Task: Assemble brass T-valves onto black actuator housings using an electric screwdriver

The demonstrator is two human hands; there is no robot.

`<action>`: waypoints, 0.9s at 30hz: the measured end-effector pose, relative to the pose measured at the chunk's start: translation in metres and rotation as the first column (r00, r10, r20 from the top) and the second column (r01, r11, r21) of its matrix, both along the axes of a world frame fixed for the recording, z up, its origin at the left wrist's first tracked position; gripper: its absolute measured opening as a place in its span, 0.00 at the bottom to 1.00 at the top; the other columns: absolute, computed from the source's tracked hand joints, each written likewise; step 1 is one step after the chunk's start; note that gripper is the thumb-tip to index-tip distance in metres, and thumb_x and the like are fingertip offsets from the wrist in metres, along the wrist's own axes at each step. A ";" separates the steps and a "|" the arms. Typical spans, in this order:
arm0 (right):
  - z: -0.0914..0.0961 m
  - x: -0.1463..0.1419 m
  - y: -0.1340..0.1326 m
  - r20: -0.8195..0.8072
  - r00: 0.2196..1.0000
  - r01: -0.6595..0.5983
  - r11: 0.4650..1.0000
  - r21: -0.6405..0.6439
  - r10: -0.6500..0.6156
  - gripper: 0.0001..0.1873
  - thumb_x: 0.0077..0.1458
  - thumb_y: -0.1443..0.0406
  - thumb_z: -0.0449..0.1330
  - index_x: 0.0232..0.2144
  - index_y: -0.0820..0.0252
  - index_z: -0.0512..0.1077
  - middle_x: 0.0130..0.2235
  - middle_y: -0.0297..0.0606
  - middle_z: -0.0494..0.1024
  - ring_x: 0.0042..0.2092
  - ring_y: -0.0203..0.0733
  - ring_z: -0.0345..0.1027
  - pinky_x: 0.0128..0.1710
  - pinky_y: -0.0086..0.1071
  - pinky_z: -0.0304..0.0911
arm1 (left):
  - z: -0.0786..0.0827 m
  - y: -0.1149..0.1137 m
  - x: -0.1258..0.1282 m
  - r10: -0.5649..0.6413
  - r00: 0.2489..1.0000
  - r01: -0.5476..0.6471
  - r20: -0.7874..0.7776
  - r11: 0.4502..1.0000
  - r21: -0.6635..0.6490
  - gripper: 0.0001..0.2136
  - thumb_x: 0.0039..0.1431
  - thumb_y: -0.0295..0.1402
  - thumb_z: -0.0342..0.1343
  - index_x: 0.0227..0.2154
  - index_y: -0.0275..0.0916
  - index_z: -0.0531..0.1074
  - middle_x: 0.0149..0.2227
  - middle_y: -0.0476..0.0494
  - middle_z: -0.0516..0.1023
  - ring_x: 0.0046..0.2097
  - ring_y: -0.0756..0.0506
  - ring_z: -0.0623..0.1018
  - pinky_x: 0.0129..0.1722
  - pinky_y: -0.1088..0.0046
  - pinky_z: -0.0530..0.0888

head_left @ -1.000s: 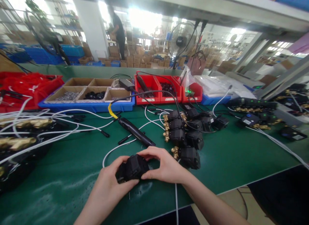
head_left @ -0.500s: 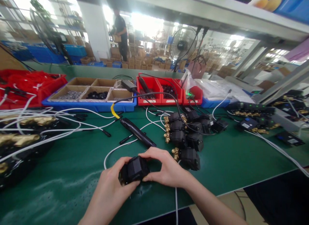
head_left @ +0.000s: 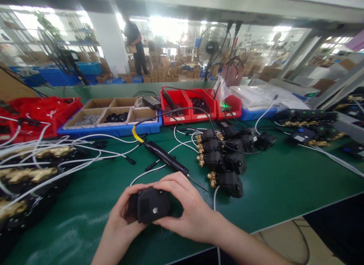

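Note:
Both hands hold a black boxy housing [head_left: 153, 205] over the green work surface, and a small round silvery spot shows on its near face. My left hand [head_left: 125, 212] is closed around the housing's left side. On the right, my right hand [head_left: 190, 210] grips it with thumb below and fingers on top. Just beyond the hands lies a black electric screwdriver [head_left: 166, 158] with a yellow cord sleeve, its thin bit pointing right. Several black units with brass fittings [head_left: 229, 183] stand in a cluster to the right of it.
White cables and brass-fitted units [head_left: 34, 174] crowd the left side. Behind them are a red bin [head_left: 65, 111], a blue divided tray [head_left: 110, 130] and red parts bins [head_left: 178, 119]. More black units [head_left: 305, 136] lie at the far right. A person [head_left: 136, 44] stands in the background.
The housing has been turned in my hands, so a face with a silvery spot now shows. Both hands have shifted slightly, and the screwdriver's bit has come into view.

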State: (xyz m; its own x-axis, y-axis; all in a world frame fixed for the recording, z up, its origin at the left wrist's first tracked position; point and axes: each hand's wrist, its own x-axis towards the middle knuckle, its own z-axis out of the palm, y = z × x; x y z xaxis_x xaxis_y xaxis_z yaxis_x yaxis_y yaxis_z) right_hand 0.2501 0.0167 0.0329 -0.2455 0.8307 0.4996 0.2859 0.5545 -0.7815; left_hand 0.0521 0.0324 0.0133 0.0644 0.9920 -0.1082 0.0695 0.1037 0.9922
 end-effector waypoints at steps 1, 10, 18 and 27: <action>0.002 -0.002 0.001 0.009 1.000 -0.007 1.000 -0.006 0.007 0.26 0.53 0.68 0.71 0.53 0.59 0.71 0.51 0.44 0.76 0.54 0.45 0.70 0.56 0.39 0.69 | 0.001 -0.002 0.000 0.022 1.000 -0.022 0.009 1.000 -0.008 0.26 0.35 0.39 0.76 0.41 0.43 0.76 0.44 0.45 0.81 0.45 0.40 0.81 0.45 0.71 0.79; 0.006 -0.011 0.000 0.039 0.998 -0.045 0.998 0.051 0.043 0.25 0.58 0.72 0.64 0.57 0.63 0.69 0.53 0.47 0.76 0.55 0.46 0.69 0.58 0.40 0.68 | -0.004 -0.008 -0.009 0.100 0.995 -0.101 0.023 0.995 0.010 0.31 0.31 0.42 0.79 0.43 0.45 0.75 0.44 0.48 0.81 0.43 0.43 0.81 0.39 0.76 0.78; 0.026 0.012 0.032 0.254 0.905 -0.378 0.919 0.114 0.341 0.20 0.65 0.72 0.58 0.58 0.75 0.70 0.56 0.54 0.75 0.60 0.47 0.68 0.65 0.38 0.64 | 0.015 -0.020 -0.020 0.078 0.994 -0.070 0.076 0.992 -0.106 0.31 0.42 0.51 0.74 0.50 0.46 0.78 0.56 0.47 0.81 0.59 0.41 0.78 0.52 0.81 0.77; 0.015 -0.010 0.028 -0.192 0.973 -0.193 0.920 -0.343 0.132 0.31 0.53 0.72 0.70 0.60 0.66 0.71 0.53 0.48 0.78 0.53 0.45 0.76 0.48 0.37 0.78 | 0.002 -0.024 -0.010 0.312 0.936 -0.315 0.162 0.949 -0.003 0.29 0.59 0.40 0.68 0.62 0.50 0.68 0.63 0.48 0.75 0.67 0.40 0.71 0.66 0.64 0.70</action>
State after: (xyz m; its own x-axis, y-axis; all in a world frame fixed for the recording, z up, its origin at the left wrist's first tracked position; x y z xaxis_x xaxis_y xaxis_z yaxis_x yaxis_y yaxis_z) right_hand 0.2398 0.0449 0.0476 -0.3334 0.9163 0.2219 0.0690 0.2585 -0.9636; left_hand 0.0419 0.0079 0.0157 -0.2357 0.9668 -0.0990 -0.1207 0.0719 0.9901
